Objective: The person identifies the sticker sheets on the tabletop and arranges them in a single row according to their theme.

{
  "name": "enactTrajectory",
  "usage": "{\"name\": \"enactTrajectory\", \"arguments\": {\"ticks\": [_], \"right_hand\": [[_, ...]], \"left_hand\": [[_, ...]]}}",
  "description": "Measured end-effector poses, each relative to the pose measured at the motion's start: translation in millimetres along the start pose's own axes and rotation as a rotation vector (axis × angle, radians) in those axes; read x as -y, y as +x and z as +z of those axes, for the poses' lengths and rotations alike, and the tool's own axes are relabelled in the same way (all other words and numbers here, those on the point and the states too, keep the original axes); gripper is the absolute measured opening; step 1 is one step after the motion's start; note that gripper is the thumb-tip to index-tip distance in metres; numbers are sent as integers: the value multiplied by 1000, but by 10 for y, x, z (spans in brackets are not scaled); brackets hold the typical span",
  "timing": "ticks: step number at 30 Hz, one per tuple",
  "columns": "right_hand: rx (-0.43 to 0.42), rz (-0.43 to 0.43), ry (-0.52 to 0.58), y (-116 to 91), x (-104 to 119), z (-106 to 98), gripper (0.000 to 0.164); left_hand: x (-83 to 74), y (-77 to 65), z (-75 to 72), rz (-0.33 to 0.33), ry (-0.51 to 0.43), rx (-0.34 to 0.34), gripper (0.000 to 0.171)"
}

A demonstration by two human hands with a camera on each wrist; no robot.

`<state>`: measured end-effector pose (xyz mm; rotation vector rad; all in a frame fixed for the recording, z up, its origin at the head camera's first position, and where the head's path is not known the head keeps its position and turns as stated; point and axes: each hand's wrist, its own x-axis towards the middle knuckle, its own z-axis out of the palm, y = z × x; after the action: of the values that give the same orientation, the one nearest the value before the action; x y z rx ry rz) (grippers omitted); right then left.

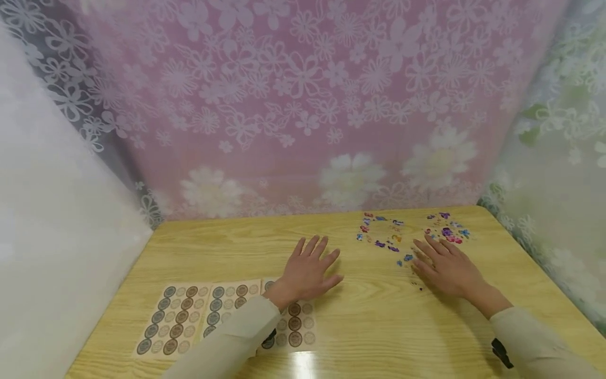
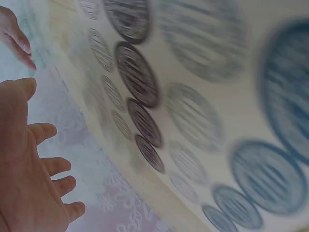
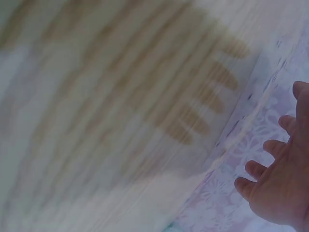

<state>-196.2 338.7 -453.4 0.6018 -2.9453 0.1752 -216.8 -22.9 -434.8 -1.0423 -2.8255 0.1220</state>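
My left hand is held palm down with its fingers spread, beside and partly over a pale sheet of round prints. In the left wrist view the fingers of the left hand are extended and hold nothing; rows of blue, brown and grey round prints fill much of that view. My right hand has its fingers stretched out near small coloured flower shapes, partly covering them. The right wrist view shows the right hand with nothing in its grasp and its shadow on the tabletop.
More small flower shapes form a loose ring at the table's back right. Another sheet of round prints lies at front left, and the left sleeve hides part of the middle sheet. A floral curtain hangs behind the wooden table.
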Motion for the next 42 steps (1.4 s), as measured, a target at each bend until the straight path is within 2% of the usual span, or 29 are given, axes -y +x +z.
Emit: {"name": "enactTrajectory", "arguments": {"ticks": [6, 14, 23, 27, 34, 42], "right_hand": [[-11, 19, 52, -18, -52, -36, 55], [-2, 88, 127, -23, -87, -4, 54], [-11, 106, 164, -3, -127, 41, 52], [-36, 106, 164, 14, -139, 41, 50], [-70, 142, 139, 39, -138, 5, 47], [23, 212, 237, 83, -139, -14, 54]], "left_hand": [[-122, 184, -12, 12, -25, 21, 61], [-332, 405, 20, 20, -58, 46, 59], [-524, 578, 113, 35, -157, 33, 55], [-607, 663, 121, 18, -174, 16, 55], [-752, 785, 129, -32, -370, 17, 48], [-850, 932, 175, -114, -515, 57, 44]]}}
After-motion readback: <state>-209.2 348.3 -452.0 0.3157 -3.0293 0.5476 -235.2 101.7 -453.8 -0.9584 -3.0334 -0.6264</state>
